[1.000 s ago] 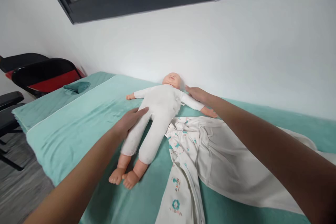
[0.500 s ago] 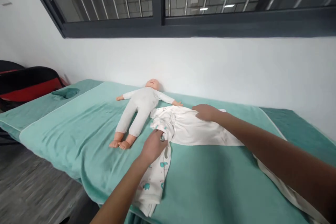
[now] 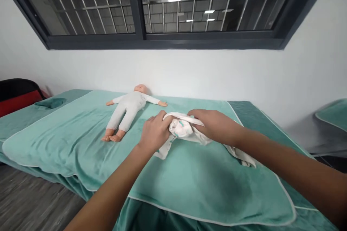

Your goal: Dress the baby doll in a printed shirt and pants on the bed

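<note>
White baby clothing (image 3: 181, 128) with small teal prints is bunched between my hands, just above the green bed cover. My left hand (image 3: 156, 130) is closed on its left edge, fingers curled over the fabric. On the other side, my right hand (image 3: 213, 124) grips the same garment, its thumb and fingers around the edge. Loose parts of the cloth hang down below both hands, and a strip trails to the right under my right forearm. A baby doll (image 3: 127, 106) in a white suit lies on its back to the left, arms spread, apart from my hands.
The green cover (image 3: 67, 130) with pale piping spreads over the bed and drapes at the front edge. Behind stands a white wall (image 3: 189, 72) with a barred window (image 3: 173, 11). A black and red chair (image 3: 20, 97) is at the left.
The garment, spread out flat before, is now gathered up between my hands. My left hand has risen to its upper edge. The view has shifted right, and the doll has not moved on the bed.
</note>
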Available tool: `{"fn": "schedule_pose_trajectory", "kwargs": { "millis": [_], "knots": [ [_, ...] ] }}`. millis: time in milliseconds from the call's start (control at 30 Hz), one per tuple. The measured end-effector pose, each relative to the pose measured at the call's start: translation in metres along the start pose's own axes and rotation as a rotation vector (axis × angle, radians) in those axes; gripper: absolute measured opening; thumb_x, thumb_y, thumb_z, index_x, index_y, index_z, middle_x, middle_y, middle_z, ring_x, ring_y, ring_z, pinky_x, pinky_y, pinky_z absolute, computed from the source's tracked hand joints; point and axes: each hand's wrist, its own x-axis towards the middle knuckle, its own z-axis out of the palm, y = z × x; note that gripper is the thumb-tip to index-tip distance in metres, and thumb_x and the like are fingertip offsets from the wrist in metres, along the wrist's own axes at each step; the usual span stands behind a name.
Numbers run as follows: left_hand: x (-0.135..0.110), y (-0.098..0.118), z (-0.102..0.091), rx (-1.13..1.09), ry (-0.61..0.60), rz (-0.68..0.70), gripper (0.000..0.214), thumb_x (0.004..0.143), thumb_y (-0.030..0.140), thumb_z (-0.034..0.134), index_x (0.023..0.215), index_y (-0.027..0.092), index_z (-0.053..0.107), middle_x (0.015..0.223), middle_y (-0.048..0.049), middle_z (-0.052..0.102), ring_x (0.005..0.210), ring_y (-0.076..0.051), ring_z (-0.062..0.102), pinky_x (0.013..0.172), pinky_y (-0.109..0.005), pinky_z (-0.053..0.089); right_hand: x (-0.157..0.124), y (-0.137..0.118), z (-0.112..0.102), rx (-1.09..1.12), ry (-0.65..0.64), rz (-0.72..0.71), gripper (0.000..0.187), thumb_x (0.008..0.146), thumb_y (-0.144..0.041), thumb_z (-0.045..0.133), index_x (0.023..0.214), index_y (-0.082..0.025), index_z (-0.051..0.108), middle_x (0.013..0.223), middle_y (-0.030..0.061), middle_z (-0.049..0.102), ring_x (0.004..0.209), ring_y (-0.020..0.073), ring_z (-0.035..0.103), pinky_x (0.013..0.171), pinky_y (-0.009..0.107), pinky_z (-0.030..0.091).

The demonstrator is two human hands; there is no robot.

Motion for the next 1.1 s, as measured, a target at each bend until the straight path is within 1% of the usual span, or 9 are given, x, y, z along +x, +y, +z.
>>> {"fn": "schedule_pose_trajectory", "kwargs": {
  "millis": [100, 300, 367, 467, 600, 700, 800, 933, 1100],
  "knots": [
    [-0.002, 0.022, -0.012, -0.197, 0.116, -0.145, 0.021, 0.088, 0.019, 0.050, 0.104, 0.023, 0.062, 0.102, -0.0059, 0.063, 0.087, -0.021, 0.062, 0.073, -0.030, 0.046, -0.023, 0.009, 0.006, 0.151, -0.005, 0.196, 0.037, 0.092, -0.036, 0.053, 0.127, -0.025, 0.059, 0.121, 0.0080, 0.068, 0.103, 0.0267, 0.063, 0.082, 0.033, 0.045],
    [-0.008, 0.067, -0.016, -0.724, 0.314, -0.246, 0.017, 0.086, 0.017, 0.054, 0.100, 0.023, 0.060, 0.104, -0.0027, 0.063, 0.101, -0.020, 0.061, 0.092, -0.031, 0.048, -0.040, -0.008, 0.061, 0.856, 0.124, 0.160, 0.034, 0.089, -0.036, 0.055, 0.119, -0.021, 0.065, 0.115, 0.0047, 0.072, 0.112, 0.0277, 0.062, 0.099, 0.039, 0.046],
    [-0.016, 0.075, -0.014, -0.863, 0.286, -0.253, 0.028, 0.087, 0.019, 0.056, 0.114, 0.024, 0.059, 0.117, -0.0046, 0.062, 0.112, -0.021, 0.059, 0.099, -0.034, 0.047, -0.040, -0.020, 0.082, 1.148, 0.153, 0.234, 0.036, 0.087, -0.037, 0.056, 0.119, -0.022, 0.065, 0.108, 0.0032, 0.074, 0.109, 0.0278, 0.064, 0.097, 0.040, 0.049],
    [-0.038, 0.074, -0.006, -0.966, 0.168, -0.252, 0.060, 0.086, 0.027, 0.063, 0.141, 0.029, 0.041, 0.145, -0.0070, 0.048, 0.134, -0.024, 0.047, 0.112, -0.039, 0.040, -0.033, -0.037, 0.108, 1.584, 0.233, 0.320, 0.038, 0.083, -0.038, 0.058, 0.117, -0.023, 0.067, 0.102, 0.0042, 0.076, 0.103, 0.0278, 0.067, 0.090, 0.039, 0.053],
    [-0.077, 0.057, 0.009, -0.829, 0.075, -0.249, 0.088, 0.075, 0.029, 0.076, 0.149, 0.028, 0.029, 0.156, -0.0108, 0.032, 0.147, -0.030, 0.029, 0.122, -0.046, 0.026, -0.019, -0.064, 0.130, 1.913, 0.312, 0.314, 0.043, 0.076, -0.034, 0.066, 0.116, -0.021, 0.069, 0.107, 0.0064, 0.075, 0.106, 0.0279, 0.067, 0.092, 0.039, 0.053],
    [-0.108, 0.040, 0.013, -0.759, 0.127, -0.379, 0.085, 0.072, 0.025, 0.074, 0.147, 0.024, 0.032, 0.150, -0.0133, 0.040, 0.142, -0.029, 0.038, 0.119, -0.046, 0.032, -0.018, -0.086, 0.142, 1.945, 0.123, 0.218, 0.043, 0.076, -0.036, 0.070, 0.117, -0.022, 0.070, 0.112, 0.0076, 0.074, 0.112, 0.0281, 0.065, 0.100, 0.042, 0.049],
    [-0.144, 0.021, 0.014, -0.799, 0.141, -0.609, 0.069, 0.076, 0.023, 0.068, 0.140, 0.023, 0.043, 0.141, -0.0111, 0.054, 0.131, -0.027, 0.053, 0.112, -0.043, 0.042, -0.026, -0.098, 0.159, 1.827, -0.187, 0.075, 0.045, 0.079, -0.043, 0.074, 0.120, -0.024, 0.069, 0.123, 0.0078, 0.070, 0.119, 0.0273, 0.061, 0.108, 0.044, 0.042],
    [-0.203, -0.013, 0.019, -0.791, 0.172, -0.856, 0.056, 0.080, 0.029, 0.064, 0.134, 0.022, 0.051, 0.136, -0.0087, 0.062, 0.126, -0.025, 0.058, 0.110, -0.040, 0.044, -0.045, -0.104, 0.201, 1.627, -0.429, -0.001, 0.056, 0.082, -0.046, 0.073, 0.134, -0.029, 0.059, 0.135, 0.0071, 0.062, 0.124, 0.0265, 0.058, 0.104, 0.042, 0.044],
    [-0.294, -0.081, 0.020, -0.499, 0.257, -1.143, 0.059, 0.082, 0.043, 0.060, 0.136, 0.022, 0.046, 0.139, -0.0094, 0.059, 0.126, -0.026, 0.058, 0.109, -0.035, 0.045, -0.092, -0.115, 0.244, 1.145, -0.563, -0.078, 0.016, 0.087, -0.046, 0.066, 0.096, -0.035, 0.073, 0.094, 0.0001, 0.073, 0.090, 0.0213, 0.069, 0.079, 0.032, 0.055]
  ]
}}
